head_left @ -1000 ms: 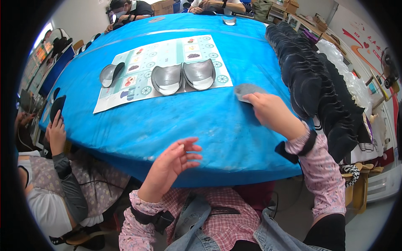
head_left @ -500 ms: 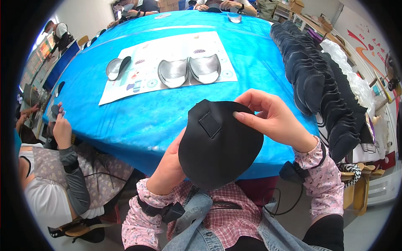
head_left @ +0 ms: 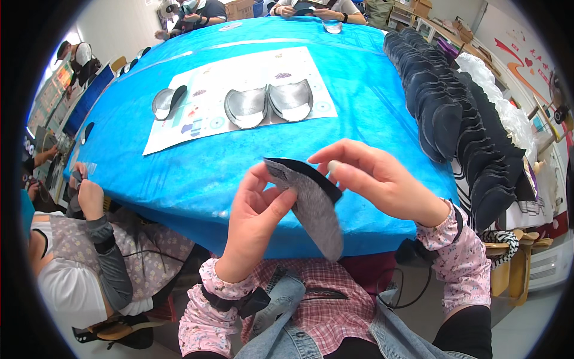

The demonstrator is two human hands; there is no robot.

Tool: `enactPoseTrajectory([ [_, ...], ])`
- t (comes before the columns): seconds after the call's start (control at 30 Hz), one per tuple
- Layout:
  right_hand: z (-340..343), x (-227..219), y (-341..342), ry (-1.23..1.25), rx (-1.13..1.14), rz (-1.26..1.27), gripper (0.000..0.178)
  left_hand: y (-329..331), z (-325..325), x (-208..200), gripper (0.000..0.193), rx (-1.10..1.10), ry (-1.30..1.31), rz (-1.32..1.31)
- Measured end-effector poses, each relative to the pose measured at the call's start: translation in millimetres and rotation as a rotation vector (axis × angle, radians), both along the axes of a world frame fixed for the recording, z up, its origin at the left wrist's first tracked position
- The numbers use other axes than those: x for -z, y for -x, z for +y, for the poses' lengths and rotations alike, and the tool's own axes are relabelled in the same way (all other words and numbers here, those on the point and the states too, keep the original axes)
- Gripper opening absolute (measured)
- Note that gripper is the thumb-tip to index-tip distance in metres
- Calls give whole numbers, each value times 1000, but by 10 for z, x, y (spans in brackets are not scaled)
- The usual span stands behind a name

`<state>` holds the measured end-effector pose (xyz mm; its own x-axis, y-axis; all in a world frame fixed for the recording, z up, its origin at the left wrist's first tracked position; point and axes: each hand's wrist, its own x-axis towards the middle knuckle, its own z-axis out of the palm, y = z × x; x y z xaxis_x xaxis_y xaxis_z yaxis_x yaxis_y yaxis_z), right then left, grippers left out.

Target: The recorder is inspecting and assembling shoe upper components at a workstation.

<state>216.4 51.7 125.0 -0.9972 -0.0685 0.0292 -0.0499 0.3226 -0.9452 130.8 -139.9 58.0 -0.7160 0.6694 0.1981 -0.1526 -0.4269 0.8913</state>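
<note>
A curved piece of material (head_left: 314,209), black on one face and fuzzy grey on the other, is tilted nearly edge-on above the table's near edge. My left hand (head_left: 254,209) pinches its upper left part, thumb on the grey side. Close to its black upper right edge, my right hand (head_left: 371,179) has its thumb and fingers apart and bent; whether a fingertip touches the edge I cannot tell. Two silvery-grey curved pieces (head_left: 246,107) lie side by side on a printed sheet (head_left: 209,134), and another curved piece (head_left: 162,105) sits at its left.
Long overlapping rows of black pieces (head_left: 439,122) line the right side of the blue-covered table (head_left: 359,84), beside white plastic wrapping (head_left: 502,102). A co-worker (head_left: 89,251) sits close at the left. Others work at the far edge, where a small silvery piece (head_left: 332,27) lies.
The piece has been turned from its broad black face to nearly edge-on, showing the grey side. My left thumb now lies on the grey. My right fingers have loosened from its upper edge.
</note>
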Motion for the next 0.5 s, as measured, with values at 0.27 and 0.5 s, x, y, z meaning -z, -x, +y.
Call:
enactPoseTrajectory([
  [0.27,-23,121,-18,-153,-37,187,70,69,-48,35,36,-135,25,79],
  [0.5,5,115,35,-111,60,196,30,97,-110,62,42,12,74,1],
])
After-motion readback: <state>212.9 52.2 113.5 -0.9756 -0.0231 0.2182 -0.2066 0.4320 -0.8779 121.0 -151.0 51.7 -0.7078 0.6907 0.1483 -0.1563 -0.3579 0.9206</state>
